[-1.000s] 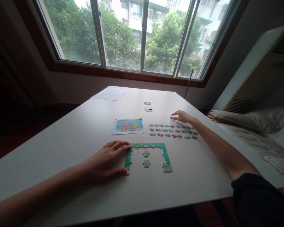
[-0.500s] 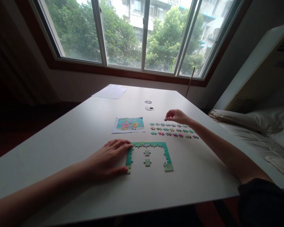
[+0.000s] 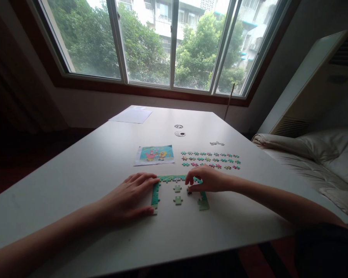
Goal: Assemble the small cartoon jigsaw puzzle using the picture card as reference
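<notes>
A partly joined jigsaw frame (image 3: 169,178) in green and teal lies on the white table, its near side without a border. My left hand (image 3: 133,195) rests flat along its left edge, fingers stretched out, fingertips touching the pieces. My right hand (image 3: 204,179) hovers over the frame's right part, thumb and fingers pinching a small dark-looking puzzle piece (image 3: 189,191). Inside the frame lie two loose pale green pieces, an upper puzzle piece (image 3: 177,189) and a lower puzzle piece (image 3: 178,200). My right hand hides part of the frame's upper right corner.
Three rows of loose puzzle pieces (image 3: 208,159) lie beyond my right hand. A cartoon reference picture (image 3: 155,154) sits left of them. Farther back are white-looking pieces (image 3: 217,143), two round flat items (image 3: 180,134) and paper sheets (image 3: 132,115). A padded sofa (image 3: 301,154) stands right.
My right hand has come from above the piece rows toward me and left, over the frame, with the small piece in its pinch. My left hand stays at the frame's edge.
</notes>
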`<state>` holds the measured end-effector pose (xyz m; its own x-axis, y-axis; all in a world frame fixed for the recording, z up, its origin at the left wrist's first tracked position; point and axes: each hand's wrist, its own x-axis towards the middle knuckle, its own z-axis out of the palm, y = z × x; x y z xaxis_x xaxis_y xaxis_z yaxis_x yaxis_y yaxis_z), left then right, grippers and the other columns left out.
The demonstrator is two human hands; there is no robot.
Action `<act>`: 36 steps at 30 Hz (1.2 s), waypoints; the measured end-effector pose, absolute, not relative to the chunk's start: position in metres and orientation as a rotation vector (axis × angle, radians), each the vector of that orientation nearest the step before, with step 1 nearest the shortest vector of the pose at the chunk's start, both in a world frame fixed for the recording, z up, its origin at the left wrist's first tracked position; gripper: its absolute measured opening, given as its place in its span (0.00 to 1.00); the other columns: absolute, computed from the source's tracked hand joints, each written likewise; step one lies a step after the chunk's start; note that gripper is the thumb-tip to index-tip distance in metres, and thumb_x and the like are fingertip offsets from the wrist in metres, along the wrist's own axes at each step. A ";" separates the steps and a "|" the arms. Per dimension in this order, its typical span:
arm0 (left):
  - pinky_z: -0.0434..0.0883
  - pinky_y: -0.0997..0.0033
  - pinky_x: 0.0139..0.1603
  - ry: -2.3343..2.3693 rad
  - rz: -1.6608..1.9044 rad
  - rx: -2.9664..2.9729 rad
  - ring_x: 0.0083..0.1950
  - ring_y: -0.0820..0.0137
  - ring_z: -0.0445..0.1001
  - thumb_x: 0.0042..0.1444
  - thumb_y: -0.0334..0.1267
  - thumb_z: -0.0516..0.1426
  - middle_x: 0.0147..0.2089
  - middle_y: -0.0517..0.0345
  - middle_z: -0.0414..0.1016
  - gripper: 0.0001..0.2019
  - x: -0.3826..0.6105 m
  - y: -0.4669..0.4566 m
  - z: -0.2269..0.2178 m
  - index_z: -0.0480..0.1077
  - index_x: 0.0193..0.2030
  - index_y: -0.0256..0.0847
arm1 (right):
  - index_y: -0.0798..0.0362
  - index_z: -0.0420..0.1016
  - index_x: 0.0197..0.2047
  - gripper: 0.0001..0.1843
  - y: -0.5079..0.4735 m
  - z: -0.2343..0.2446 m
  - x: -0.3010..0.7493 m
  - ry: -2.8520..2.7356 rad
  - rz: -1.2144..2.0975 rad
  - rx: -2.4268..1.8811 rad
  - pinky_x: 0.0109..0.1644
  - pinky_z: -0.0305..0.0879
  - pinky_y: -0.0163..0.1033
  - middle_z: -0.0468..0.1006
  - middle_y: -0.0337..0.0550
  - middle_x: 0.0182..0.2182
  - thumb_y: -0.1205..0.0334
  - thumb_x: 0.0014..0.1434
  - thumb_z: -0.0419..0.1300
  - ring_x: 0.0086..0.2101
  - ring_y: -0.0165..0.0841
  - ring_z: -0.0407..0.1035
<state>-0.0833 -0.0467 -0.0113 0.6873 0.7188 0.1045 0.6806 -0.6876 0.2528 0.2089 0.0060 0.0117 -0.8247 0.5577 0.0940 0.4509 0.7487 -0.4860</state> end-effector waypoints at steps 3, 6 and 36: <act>0.57 0.56 0.59 1.132 0.287 2.707 0.61 0.53 0.56 0.56 0.55 0.52 0.63 0.50 0.57 0.30 -0.083 -0.047 -0.011 0.53 0.63 0.47 | 0.53 0.75 0.38 0.09 0.033 0.011 0.220 -2.701 0.549 -0.796 0.35 0.63 0.32 0.77 0.40 0.30 0.59 0.54 0.61 0.30 0.27 0.69; 0.57 0.56 0.60 1.129 0.282 2.718 0.62 0.54 0.56 0.56 0.55 0.52 0.63 0.49 0.57 0.30 -0.083 -0.047 -0.012 0.52 0.63 0.47 | 0.53 0.76 0.40 0.08 0.078 0.011 0.245 -2.661 0.244 -1.019 0.41 0.65 0.34 0.78 0.42 0.35 0.63 0.58 0.56 0.34 0.29 0.70; 0.56 0.57 0.60 1.155 0.234 2.722 0.62 0.55 0.54 0.57 0.55 0.51 0.63 0.50 0.55 0.30 -0.083 -0.046 -0.012 0.52 0.63 0.45 | 0.55 0.74 0.34 0.08 0.190 -0.001 0.321 -2.541 0.176 -1.486 0.39 0.64 0.39 0.77 0.44 0.33 0.62 0.50 0.60 0.34 0.35 0.69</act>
